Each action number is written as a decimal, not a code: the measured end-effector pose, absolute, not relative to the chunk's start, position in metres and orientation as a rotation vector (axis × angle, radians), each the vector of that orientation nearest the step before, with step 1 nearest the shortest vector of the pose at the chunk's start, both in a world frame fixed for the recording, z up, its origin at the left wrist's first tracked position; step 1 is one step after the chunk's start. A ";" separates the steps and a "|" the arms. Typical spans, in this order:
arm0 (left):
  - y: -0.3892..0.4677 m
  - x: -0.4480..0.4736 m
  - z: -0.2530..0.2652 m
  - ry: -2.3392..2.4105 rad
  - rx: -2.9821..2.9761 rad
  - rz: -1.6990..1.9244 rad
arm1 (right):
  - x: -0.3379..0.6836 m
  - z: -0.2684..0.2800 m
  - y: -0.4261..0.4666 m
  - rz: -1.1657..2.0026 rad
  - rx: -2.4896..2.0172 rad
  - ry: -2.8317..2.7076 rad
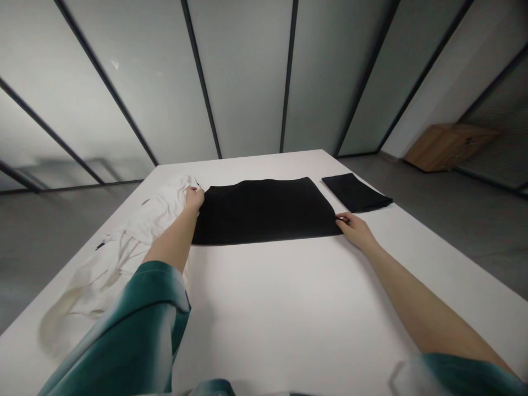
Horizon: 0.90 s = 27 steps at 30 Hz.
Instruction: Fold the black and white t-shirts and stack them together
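A black folded cloth (266, 212) lies flat and wide across the white table; what kind of garment it is, I cannot tell. My left hand (194, 198) is closed at its far left corner, right beside a crumpled white cloth (152, 206), and the fingertips are partly hidden. At the right edge of the black cloth, near its front corner, my right hand (353, 228) pinches the fabric between thumb and fingers. Just beyond that hand, a smaller folded black cloth (357, 192) lies near the table's right edge.
The white table (280, 308) stretches from my body to a frosted glass wall (247, 77) with dark frames. The white cloth runs along the table's left side, partly under my left forearm. A wooden box (445, 144) stands on the grey floor at the back right.
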<state>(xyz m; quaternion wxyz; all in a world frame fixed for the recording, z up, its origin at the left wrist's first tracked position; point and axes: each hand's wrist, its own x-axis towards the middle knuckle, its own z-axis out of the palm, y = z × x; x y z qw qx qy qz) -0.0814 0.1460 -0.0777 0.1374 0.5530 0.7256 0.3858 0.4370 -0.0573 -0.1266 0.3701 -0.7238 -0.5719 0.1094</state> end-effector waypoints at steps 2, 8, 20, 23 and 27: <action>0.136 -0.074 -0.079 2.114 1.888 0.981 | 0.438 -0.127 -0.057 0.276 -1.861 -1.473; 0.097 -0.054 -0.093 1.837 2.534 0.079 | 0.437 -0.132 -0.056 0.235 -1.887 -1.494; 0.094 -0.007 -0.075 1.789 2.657 0.114 | 0.349 -0.080 -0.070 -0.094 -1.690 -2.173; 0.099 0.022 -0.075 1.716 2.616 0.125 | 0.287 -0.077 -0.075 0.011 -1.537 -2.506; 0.101 0.052 -0.086 1.709 2.568 0.119 | 0.226 -0.085 -0.075 0.108 -1.669 -2.587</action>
